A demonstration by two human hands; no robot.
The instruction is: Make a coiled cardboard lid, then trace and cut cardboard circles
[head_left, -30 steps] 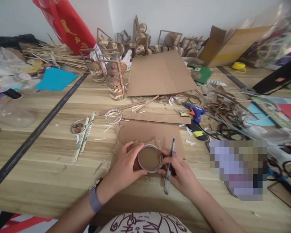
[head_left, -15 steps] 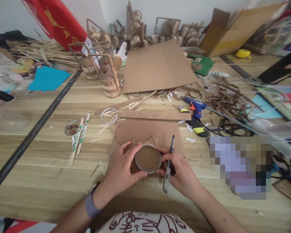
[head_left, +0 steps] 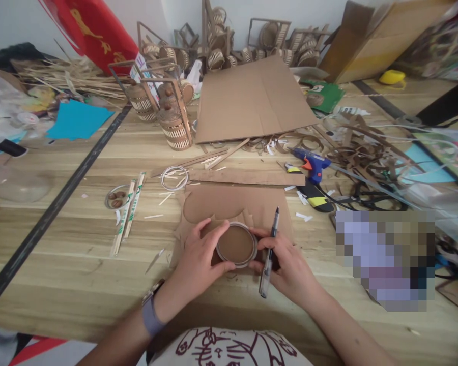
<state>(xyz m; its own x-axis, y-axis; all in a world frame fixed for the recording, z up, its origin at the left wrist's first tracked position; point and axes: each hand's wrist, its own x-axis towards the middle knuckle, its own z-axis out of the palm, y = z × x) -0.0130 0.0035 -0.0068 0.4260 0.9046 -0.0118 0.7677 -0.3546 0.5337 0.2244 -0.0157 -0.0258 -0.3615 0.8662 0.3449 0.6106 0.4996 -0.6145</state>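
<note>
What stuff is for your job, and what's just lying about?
Seem used:
round grey ring, between left hand and right hand
black-and-clear pen, in the right hand
brown cut cardboard sheet beneath

Seem just lying about:
blue glue gun with orange trigger
bright blue paper

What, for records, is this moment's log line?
left hand: holding grey-rimmed round piece | right hand: touching same, gripping slim dark pen | brown cardboard sheet beneath

One left hand (head_left: 200,249), one right hand (head_left: 290,264), one pen (head_left: 272,239) and one held ring (head_left: 238,223) are in view. Around them are two wrapped stick packets (head_left: 124,218), one blue glue gun (head_left: 313,161), one wristband (head_left: 151,315), one red bag (head_left: 95,38) and one cardboard box (head_left: 381,38).
</note>
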